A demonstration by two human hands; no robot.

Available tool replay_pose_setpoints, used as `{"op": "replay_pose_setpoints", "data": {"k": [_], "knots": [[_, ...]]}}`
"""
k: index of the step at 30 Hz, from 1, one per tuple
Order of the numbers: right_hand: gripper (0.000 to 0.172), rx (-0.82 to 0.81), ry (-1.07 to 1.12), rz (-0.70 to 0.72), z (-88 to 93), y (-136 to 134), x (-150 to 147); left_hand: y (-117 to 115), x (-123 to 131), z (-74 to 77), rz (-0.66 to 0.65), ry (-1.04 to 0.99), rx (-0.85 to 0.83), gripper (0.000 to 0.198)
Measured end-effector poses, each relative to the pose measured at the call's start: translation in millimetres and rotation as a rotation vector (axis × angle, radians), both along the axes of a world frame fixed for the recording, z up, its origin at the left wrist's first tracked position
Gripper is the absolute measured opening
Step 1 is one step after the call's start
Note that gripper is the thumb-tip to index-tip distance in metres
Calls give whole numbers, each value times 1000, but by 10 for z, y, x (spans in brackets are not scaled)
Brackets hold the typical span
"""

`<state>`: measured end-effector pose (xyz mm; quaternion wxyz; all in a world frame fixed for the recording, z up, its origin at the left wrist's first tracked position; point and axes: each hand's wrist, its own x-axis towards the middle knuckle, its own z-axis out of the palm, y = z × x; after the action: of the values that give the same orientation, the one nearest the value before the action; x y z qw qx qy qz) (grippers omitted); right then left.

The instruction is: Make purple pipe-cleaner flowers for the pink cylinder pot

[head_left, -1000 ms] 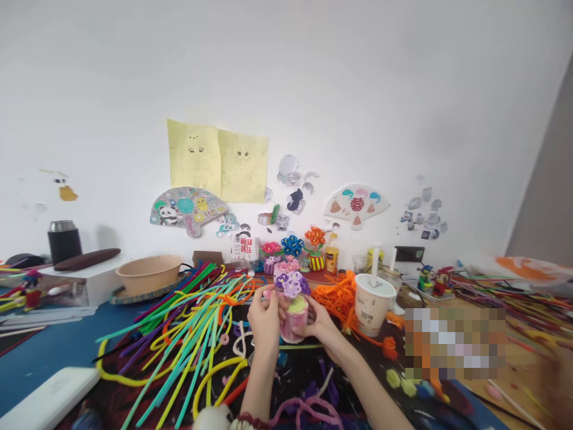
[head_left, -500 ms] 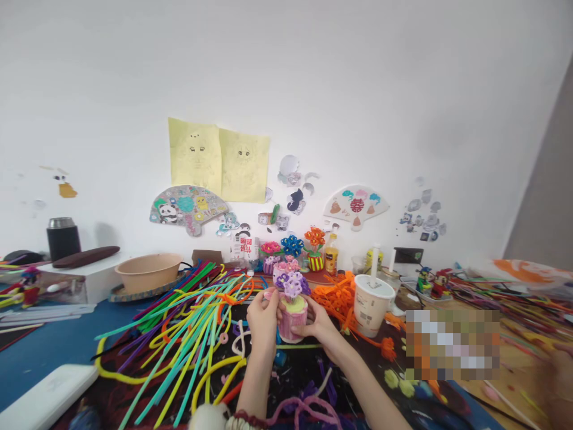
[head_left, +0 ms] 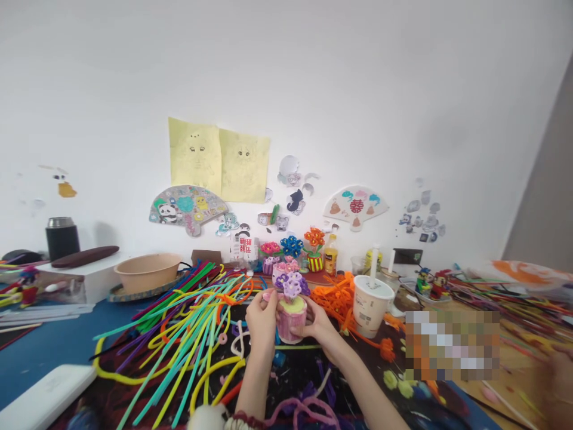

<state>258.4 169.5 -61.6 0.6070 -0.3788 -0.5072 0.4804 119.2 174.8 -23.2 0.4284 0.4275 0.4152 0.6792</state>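
Observation:
A small pink pipe-cleaner pot [head_left: 292, 322] with a yellow-green top and purple pipe-cleaner flowers [head_left: 293, 285] stands at the table's middle. My left hand [head_left: 262, 321] is closed on the pot's left side and pinches a pink pipe-cleaner piece [head_left: 268, 295] near the rim. My right hand [head_left: 320, 325] wraps round the pot's right side. Both forearms reach in from the bottom edge.
Loose green, yellow and purple pipe cleaners [head_left: 188, 325] spread to the left, orange ones [head_left: 335, 298] to the right. A paper drink cup with a straw [head_left: 371, 307] stands right of my hands. Finished flower pots [head_left: 290, 251] line the wall; a tan bowl [head_left: 147, 272] sits left.
Almost nothing has changed. Both hands keep their hold on the pink pot, which sits slightly lower in view; fingers shift only a little.

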Motion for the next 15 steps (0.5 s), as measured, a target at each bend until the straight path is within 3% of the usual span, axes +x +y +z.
{"op": "replay_pose_setpoints", "data": {"k": [15], "knots": [[79,8,1,-8,-21,21,10,23,-2,-32,19,14,-15,46]]}}
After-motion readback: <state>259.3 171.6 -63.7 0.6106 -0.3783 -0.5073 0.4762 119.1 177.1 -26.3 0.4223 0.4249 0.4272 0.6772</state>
